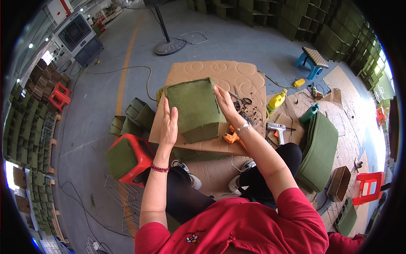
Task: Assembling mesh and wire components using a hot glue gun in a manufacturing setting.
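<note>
A: Grip?
B: Left hand [170, 126] and right hand [226, 103] uncurled, palms against opposite sides of the green box [192, 103], above the cardboard-topped worktop [182, 72].
A: Why flat?
B: Probably spreads pressure, keeping soft walls straight.
A: Containers?
B: Box interior hidden. Green bins [140, 111] beside worktop: contents unclear. Yellow bottle [277, 100]: contents not visible.

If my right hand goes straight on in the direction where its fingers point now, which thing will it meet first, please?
Most likely the green box: the right hand lies along its right edge, pointing toward its far right corner. Depth is unclear, so it might only slide past.
</note>
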A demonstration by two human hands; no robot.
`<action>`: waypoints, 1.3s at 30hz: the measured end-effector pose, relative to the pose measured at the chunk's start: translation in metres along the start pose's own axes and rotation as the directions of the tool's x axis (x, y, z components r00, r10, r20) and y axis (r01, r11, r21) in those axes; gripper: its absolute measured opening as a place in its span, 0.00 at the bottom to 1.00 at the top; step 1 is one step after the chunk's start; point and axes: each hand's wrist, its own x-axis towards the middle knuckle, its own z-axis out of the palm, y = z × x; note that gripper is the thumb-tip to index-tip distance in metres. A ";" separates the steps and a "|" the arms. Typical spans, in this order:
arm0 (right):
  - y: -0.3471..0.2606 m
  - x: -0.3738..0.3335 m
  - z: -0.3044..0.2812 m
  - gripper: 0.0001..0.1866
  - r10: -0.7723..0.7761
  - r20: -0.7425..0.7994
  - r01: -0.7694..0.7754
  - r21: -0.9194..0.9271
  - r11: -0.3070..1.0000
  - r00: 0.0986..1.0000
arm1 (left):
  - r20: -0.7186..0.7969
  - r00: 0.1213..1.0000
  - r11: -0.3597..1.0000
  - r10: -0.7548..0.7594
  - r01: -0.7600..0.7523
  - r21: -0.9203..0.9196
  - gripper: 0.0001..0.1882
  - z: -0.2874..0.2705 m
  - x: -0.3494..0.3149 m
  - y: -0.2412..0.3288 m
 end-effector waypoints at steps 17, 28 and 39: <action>0.104 -0.162 -0.068 0.08 -0.129 -0.175 -0.031 -0.701 0.712 0.976 | 0.119 0.982 0.921 0.147 -0.180 0.347 0.19 -0.013 0.084 0.018; 0.116 -0.163 -0.055 0.24 -0.170 -0.141 -0.008 -0.791 0.612 0.975 | 0.171 0.982 0.967 0.078 -0.116 0.225 0.14 -0.023 0.103 0.012; 0.126 -0.165 -0.046 0.33 -0.194 -0.124 -0.021 -0.887 0.460 0.973 | 0.221 0.971 0.923 0.096 -0.170 0.345 0.21 -0.013 0.108 0.012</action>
